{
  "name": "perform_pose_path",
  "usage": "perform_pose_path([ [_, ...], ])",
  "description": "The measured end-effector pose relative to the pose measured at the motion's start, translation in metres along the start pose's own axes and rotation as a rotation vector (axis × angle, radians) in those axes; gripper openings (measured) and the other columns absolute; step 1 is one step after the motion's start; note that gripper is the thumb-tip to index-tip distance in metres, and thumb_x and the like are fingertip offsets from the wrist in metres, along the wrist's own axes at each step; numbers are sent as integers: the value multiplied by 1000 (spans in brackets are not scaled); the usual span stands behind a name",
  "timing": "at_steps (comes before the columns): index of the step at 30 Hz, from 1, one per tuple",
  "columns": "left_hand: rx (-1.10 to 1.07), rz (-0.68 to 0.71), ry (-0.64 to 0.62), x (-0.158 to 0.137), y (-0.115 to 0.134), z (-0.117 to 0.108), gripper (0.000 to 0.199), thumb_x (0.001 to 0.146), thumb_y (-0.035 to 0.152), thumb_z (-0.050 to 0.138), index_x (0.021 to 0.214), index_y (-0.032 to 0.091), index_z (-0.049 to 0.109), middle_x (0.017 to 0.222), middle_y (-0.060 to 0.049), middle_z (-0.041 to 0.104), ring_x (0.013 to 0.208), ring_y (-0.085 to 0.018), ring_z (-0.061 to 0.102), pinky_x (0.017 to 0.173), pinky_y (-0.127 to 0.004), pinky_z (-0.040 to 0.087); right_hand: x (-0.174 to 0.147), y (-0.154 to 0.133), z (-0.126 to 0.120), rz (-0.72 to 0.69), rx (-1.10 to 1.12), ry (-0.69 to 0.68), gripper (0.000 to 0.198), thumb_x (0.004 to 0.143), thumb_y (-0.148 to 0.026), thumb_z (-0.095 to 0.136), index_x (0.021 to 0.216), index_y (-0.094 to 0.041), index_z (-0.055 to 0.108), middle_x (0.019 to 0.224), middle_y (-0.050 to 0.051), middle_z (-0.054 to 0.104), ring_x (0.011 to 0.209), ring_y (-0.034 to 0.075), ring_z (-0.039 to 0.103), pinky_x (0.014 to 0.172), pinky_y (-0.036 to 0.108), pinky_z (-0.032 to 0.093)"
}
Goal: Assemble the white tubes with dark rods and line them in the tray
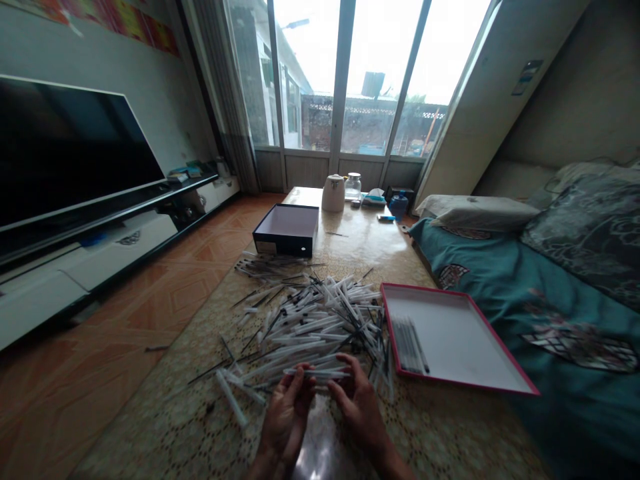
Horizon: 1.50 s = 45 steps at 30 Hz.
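A heap of white pen barrels and thin dark refills [315, 313] lies spread over the low table [380, 247]. Both of my hands are at the near edge of the heap. My left hand [287, 417] and my right hand [357, 400] together hold one white pen barrel [315, 373] level between their fingertips. To the right of the heap sits a shallow white tray with a red rim [460, 340], and a few dark finished pens [410, 343] lie along its left side.
A dark open box [287, 230] stands beyond the heap. A white kettle [333, 193], a glass jar [353, 187] and small items sit at the table's far end. A teal-covered bed [565, 313] borders the right; a TV unit [75, 200] lines the left wall.
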State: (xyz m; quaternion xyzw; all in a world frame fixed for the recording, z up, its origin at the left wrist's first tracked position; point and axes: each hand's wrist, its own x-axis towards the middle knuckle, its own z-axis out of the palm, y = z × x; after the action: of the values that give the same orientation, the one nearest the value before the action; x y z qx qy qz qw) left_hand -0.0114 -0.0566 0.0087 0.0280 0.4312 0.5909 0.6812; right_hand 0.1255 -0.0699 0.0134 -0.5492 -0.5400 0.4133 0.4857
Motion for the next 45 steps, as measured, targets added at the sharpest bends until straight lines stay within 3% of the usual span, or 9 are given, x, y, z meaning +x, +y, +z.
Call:
perform_pose_path([
  [6,-16,65,39,3,5,0,17,82,-2,54,81,12,64,77,-4,71,57,-9,67,54,-17,56,-6,9,2,1,-12,148,29,85,-45,54,92,-17,59,73,4,66,59,16,63,53,23,51],
  [10,2,91,35,1,0,0,15,80,0,58,82,12,66,77,-5,72,59,-11,68,56,-18,57,-12,12,11,-53,-82,189,31,89,-42,47,100,-16,62,82,7,69,55,16,63,53,25,52],
  [12,8,89,17,-1,-4,-1,14,79,0,59,83,12,66,77,-5,72,60,-12,69,59,-20,58,-14,14,12,-127,-169,181,31,90,-37,44,105,-17,63,90,9,69,64,17,66,59,27,53],
  [17,13,73,8,-1,-7,-3,13,80,2,58,85,12,65,77,-7,73,61,-14,70,58,-22,58,-1,14,-7,-250,-548,247,26,90,-24,41,103,-19,64,93,9,67,87,21,63,78,32,48],
  [22,25,72,-7,3,-6,-5,10,83,6,55,85,13,63,75,-6,72,62,-14,70,59,-23,59,32,3,-29,-121,-1076,241,14,83,-19,52,81,-21,65,87,9,63,88,25,56,80,38,39],
  [26,7,106,-28,5,-8,-7,11,85,6,54,86,13,62,80,-6,72,63,-13,70,62,-22,59,50,-1,-25,-1,-1256,152,12,84,-18,53,81,-18,65,87,11,63,88,25,59,76,35,39],
  [36,-86,62,-90,3,-4,-16,15,83,4,53,90,13,62,85,-7,73,67,-15,71,63,-25,60,68,-14,-11,96,-1300,-51,23,85,-6,46,90,-15,66,89,11,68,84,21,65,63,27,40],
  [42,-88,52,-152,4,-3,-23,15,84,6,53,93,14,62,88,-8,73,70,-16,71,64,-28,60,70,-14,-13,86,-1275,-18,24,83,-4,44,94,-13,64,88,13,67,84,21,64,67,27,42],
  [45,-93,44,-163,4,-3,-23,14,84,6,54,93,14,62,89,-9,72,71,-16,71,64,-28,60,63,-7,-24,-42,-1091,87,17,80,-8,47,86,-14,62,87,11,65,83,21,62,71,28,44],
])
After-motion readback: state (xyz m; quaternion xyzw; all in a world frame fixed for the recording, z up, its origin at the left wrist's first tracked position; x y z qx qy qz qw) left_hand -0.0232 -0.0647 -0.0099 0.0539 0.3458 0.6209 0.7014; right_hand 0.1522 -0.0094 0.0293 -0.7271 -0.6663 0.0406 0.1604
